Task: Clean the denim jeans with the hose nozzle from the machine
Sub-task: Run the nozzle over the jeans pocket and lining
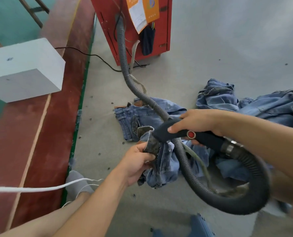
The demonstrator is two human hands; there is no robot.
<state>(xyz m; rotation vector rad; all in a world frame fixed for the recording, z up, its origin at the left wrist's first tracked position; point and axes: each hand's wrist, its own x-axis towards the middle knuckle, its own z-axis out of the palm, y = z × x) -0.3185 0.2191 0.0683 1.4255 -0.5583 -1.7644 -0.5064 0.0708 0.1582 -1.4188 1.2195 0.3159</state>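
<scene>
My right hand grips the black hose nozzle, which has a red button on its handle. The nozzle's tip touches a turned-out pocket or hem of the blue denim jeans. My left hand pinches that fabric just below the tip and holds the jeans up off the floor. A grey ribbed hose runs from the red machine across the floor, loops under my right arm and joins the nozzle's rear end.
More jeans lie on the grey floor: one pair behind the nozzle, a pile at the right. A white block sits on the red strip at left. A black cable runs to the machine. A white cord crosses my left arm.
</scene>
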